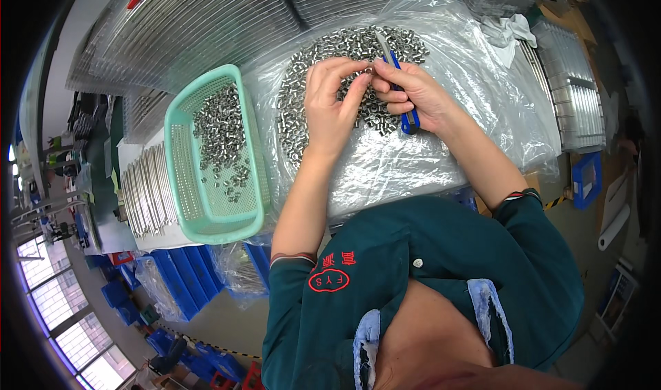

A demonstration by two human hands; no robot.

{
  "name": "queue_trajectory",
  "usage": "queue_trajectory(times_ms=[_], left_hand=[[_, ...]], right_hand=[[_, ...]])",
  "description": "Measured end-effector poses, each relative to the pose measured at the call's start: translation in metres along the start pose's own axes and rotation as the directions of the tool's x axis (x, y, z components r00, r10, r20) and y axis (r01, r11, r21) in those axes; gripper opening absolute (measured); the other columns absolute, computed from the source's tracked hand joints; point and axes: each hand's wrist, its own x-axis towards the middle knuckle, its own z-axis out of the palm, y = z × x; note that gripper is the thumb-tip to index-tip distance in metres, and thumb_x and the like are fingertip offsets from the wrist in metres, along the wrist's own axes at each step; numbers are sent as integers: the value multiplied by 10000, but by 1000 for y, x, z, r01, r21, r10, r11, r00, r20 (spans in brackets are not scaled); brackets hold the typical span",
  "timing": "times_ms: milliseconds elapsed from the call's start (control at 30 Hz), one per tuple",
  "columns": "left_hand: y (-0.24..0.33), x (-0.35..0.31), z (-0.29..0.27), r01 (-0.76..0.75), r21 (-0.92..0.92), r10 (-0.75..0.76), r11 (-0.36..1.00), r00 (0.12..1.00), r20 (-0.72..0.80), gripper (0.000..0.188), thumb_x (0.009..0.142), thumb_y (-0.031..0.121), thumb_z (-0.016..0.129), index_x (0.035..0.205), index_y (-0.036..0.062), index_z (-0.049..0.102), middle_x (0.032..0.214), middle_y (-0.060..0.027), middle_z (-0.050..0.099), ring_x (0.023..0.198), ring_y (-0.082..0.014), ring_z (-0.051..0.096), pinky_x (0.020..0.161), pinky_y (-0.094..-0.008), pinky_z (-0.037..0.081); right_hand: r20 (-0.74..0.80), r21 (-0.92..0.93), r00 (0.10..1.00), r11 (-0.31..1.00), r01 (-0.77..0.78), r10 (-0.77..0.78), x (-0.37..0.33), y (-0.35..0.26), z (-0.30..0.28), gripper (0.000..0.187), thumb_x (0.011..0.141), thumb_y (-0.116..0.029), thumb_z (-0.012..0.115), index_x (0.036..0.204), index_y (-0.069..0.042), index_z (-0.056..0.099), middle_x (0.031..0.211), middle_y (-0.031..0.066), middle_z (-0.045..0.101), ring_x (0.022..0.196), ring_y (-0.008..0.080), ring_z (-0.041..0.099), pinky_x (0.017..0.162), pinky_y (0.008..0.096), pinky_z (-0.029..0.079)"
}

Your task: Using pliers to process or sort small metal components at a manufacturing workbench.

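My right hand (428, 99) is wrapped round a blue utility knife (411, 120), its blade pointing up and away from me. Beside it, my left hand (330, 108) is closed in a pinch, with its fingertips against those of my right. A small metal sleeve (370, 72) shows partly between the fingertips; the fingers cover most of it. Under and around both hands lies a broad pile of small shiny metal sleeves (295, 118), spread on a clear plastic bag (392, 173).
Left of the pile stands a mint-green plastic basket (259, 214) holding more small metal pieces. Long metal rods (148, 190) lie beyond it. Stacked clear plastic trays (206, 28) line the far side, with more trays (577, 94) at the right. Blue bins (180, 276) stand below the table's edge.
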Motion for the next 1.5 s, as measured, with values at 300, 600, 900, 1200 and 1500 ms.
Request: queue_trajectory(times_ms=[300, 600, 900, 1200, 1500], left_hand=[[0, -2, 2, 79, -137, -79, 987, 997, 11, 143, 733, 57, 655, 867, 45, 608, 901, -76, 569, 843, -191, 541, 711, -292, 446], [2, -2, 3, 184, -185, -188, 965, 982, -5, 210, 736, 77, 660, 930, 47, 587, 934, -72, 558, 857, -189, 542, 692, -281, 451], [1, -3, 3, 141, -175, -138, 974, 990, 28, 160, 751, 67, 641, 910, 72, 625, 938, -65, 562, 863, -176, 545, 693, -280, 458], [1, -2, 3, 117, -71, -112, 991, 992, 62, 169, 764, 25, 626, 929, 19, 588, 977, -87, 539, 833, -135, 554, 678, -237, 476], [-2, -2, -1, 329, -500, -384, 801, 923, -7, 150, 849, 78, 544, 987, 18, 543, 908, -58, 558, 825, -125, 557, 678, -235, 468]], right_hand=[[-7, -51, 1000, 999, 4, -4, -1, 1, 1, 183, 871, -248, 542, 851, -67, 520, 663, -42, 477, 465, -31, 350, 347, 112, 262], [-22, -98, 999, 995, 33, -35, -2, -3, 6, 185, 859, -208, 559, 945, -47, 528, 667, -42, 476, 469, -29, 360, 345, 110, 262], [-2, 89, 1000, 996, 25, -25, 0, -1, 2, 196, 863, -239, 556, 918, -52, 536, 668, -39, 471, 469, -29, 346, 345, 110, 259], [-6, -87, 1000, 996, 2, -3, 1, 0, 1, 256, 904, -254, 476, 983, -16, 527, 637, -55, 440, 449, -26, 337, 342, 108, 249], [25, -81, 1000, 997, -4, 6, -1, -1, 6, 336, 899, -265, 483, 1085, 12, 524, 646, -60, 426, 448, -31, 318, 348, 113, 247]])
